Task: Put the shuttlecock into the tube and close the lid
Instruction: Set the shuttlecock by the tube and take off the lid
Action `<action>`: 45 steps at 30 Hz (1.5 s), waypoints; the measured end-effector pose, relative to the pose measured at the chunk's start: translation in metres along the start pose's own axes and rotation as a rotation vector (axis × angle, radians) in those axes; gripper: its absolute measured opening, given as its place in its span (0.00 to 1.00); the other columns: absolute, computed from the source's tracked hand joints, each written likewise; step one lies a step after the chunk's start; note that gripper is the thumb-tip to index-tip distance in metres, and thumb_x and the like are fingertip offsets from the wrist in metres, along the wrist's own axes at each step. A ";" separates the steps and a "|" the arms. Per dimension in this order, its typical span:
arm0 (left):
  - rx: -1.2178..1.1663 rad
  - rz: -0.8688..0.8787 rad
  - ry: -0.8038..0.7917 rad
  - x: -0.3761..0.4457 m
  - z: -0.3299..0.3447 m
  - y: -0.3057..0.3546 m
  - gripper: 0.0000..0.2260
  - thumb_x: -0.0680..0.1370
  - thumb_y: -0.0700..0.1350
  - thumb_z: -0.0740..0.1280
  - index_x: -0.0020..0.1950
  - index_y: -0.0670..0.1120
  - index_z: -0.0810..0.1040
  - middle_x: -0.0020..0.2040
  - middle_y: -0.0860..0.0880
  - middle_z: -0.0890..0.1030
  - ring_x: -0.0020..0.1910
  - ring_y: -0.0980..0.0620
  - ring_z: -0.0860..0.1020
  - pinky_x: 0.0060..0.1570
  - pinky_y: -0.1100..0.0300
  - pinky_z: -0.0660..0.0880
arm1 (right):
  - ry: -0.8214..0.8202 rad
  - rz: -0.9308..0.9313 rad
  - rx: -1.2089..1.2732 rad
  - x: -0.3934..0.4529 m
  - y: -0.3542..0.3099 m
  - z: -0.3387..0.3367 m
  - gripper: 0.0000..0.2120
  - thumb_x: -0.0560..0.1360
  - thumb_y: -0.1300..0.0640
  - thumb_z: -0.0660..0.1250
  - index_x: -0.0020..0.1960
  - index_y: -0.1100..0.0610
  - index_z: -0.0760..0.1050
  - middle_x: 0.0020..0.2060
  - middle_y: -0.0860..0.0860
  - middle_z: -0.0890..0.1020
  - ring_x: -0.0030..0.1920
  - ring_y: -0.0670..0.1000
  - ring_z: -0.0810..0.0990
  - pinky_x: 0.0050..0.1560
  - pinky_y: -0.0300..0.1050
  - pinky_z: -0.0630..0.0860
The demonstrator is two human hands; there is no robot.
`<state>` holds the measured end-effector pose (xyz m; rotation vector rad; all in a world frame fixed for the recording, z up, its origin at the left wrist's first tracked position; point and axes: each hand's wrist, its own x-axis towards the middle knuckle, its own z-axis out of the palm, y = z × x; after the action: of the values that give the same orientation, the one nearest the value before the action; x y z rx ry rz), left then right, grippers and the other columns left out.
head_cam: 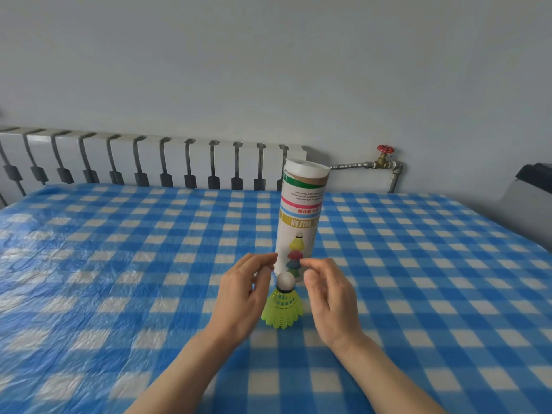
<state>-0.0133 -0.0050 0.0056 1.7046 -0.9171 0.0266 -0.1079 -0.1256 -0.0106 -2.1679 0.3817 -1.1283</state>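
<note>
A neon-yellow plastic shuttlecock (283,307) with a white cork tip stands skirt-down on the blue checked cloth (119,264). Just behind it stands the white cardboard tube (301,216), upright, its label printed upside down and a white lid on its top (307,168). My left hand (243,297) hovers just left of the shuttlecock, fingers curled and apart, holding nothing. My right hand (330,303) mirrors it on the right, fingers loosely bent, also holding nothing. Neither hand touches the shuttlecock or the tube.
A white radiator (143,159) runs along the wall behind the table. A pipe with a red valve (385,158) sits at the back right. A dark object (534,177) stands at the far right edge.
</note>
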 end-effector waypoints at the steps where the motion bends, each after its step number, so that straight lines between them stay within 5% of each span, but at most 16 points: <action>1: 0.020 0.000 0.004 0.002 0.000 -0.001 0.13 0.78 0.38 0.59 0.57 0.49 0.79 0.51 0.57 0.80 0.50 0.63 0.77 0.45 0.76 0.70 | 0.011 0.017 -0.003 0.001 0.001 0.001 0.16 0.76 0.47 0.56 0.53 0.56 0.76 0.44 0.50 0.81 0.42 0.46 0.79 0.39 0.38 0.75; 7: 0.053 -0.086 -0.026 0.018 0.003 0.000 0.19 0.78 0.35 0.55 0.67 0.46 0.72 0.65 0.50 0.75 0.62 0.59 0.71 0.56 0.76 0.63 | 0.073 0.074 -0.032 0.014 0.003 0.006 0.17 0.73 0.54 0.67 0.59 0.53 0.69 0.49 0.50 0.76 0.46 0.48 0.77 0.37 0.36 0.72; 13: 0.003 -0.144 -0.098 0.031 0.011 0.009 0.22 0.79 0.36 0.53 0.73 0.48 0.62 0.71 0.47 0.68 0.70 0.54 0.65 0.67 0.61 0.61 | 0.001 0.277 0.109 0.042 -0.002 0.009 0.34 0.70 0.51 0.71 0.71 0.53 0.60 0.66 0.49 0.71 0.65 0.47 0.70 0.57 0.40 0.67; 16: -0.026 -0.165 -0.100 0.035 0.014 0.012 0.23 0.78 0.36 0.53 0.74 0.48 0.59 0.73 0.47 0.66 0.72 0.54 0.62 0.71 0.55 0.60 | -0.041 0.344 0.230 0.054 -0.008 0.012 0.38 0.67 0.50 0.74 0.71 0.50 0.59 0.64 0.49 0.73 0.62 0.48 0.74 0.57 0.46 0.75; 20: -0.038 -0.139 -0.101 0.038 0.018 0.014 0.23 0.78 0.36 0.54 0.73 0.47 0.59 0.73 0.49 0.66 0.71 0.55 0.63 0.65 0.65 0.60 | -0.058 0.376 0.302 0.061 -0.008 0.015 0.37 0.63 0.54 0.77 0.67 0.49 0.63 0.56 0.50 0.80 0.53 0.52 0.81 0.52 0.58 0.79; 28: -0.056 -0.111 -0.036 0.041 0.015 0.018 0.18 0.79 0.40 0.58 0.69 0.46 0.65 0.67 0.50 0.72 0.63 0.57 0.71 0.60 0.61 0.69 | -0.041 0.417 0.227 0.062 -0.004 0.020 0.32 0.61 0.49 0.78 0.61 0.52 0.67 0.52 0.52 0.82 0.49 0.55 0.83 0.48 0.55 0.81; 32: -0.038 -0.017 0.018 0.054 0.002 0.031 0.23 0.78 0.45 0.61 0.72 0.51 0.60 0.69 0.51 0.68 0.60 0.60 0.70 0.56 0.62 0.67 | -0.050 0.416 0.237 0.061 -0.004 0.018 0.30 0.61 0.51 0.78 0.58 0.49 0.67 0.50 0.51 0.82 0.42 0.53 0.84 0.34 0.46 0.81; 37: 0.109 0.219 0.103 0.073 -0.017 0.059 0.23 0.78 0.46 0.61 0.72 0.55 0.61 0.70 0.50 0.67 0.65 0.56 0.69 0.59 0.59 0.69 | -0.044 0.359 0.243 0.060 -0.005 0.013 0.29 0.61 0.55 0.77 0.56 0.41 0.67 0.50 0.44 0.80 0.49 0.50 0.82 0.46 0.54 0.81; 41: 0.174 0.319 0.109 0.078 -0.026 0.072 0.18 0.79 0.45 0.59 0.68 0.53 0.68 0.71 0.49 0.67 0.66 0.51 0.70 0.57 0.58 0.72 | -0.046 0.302 0.215 0.059 -0.008 0.010 0.29 0.61 0.56 0.77 0.54 0.36 0.66 0.49 0.38 0.78 0.49 0.35 0.78 0.42 0.26 0.73; 45: 0.176 0.361 0.152 0.080 -0.029 0.074 0.10 0.77 0.41 0.62 0.56 0.47 0.79 0.64 0.49 0.76 0.63 0.53 0.73 0.59 0.65 0.71 | -0.047 0.287 0.221 0.059 -0.007 0.007 0.32 0.63 0.58 0.77 0.60 0.43 0.67 0.55 0.44 0.79 0.54 0.44 0.78 0.44 0.30 0.73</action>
<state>0.0116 -0.0290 0.1131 1.6494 -1.1217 0.4831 -0.0680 -0.1482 0.0276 -1.8738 0.5043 -0.9123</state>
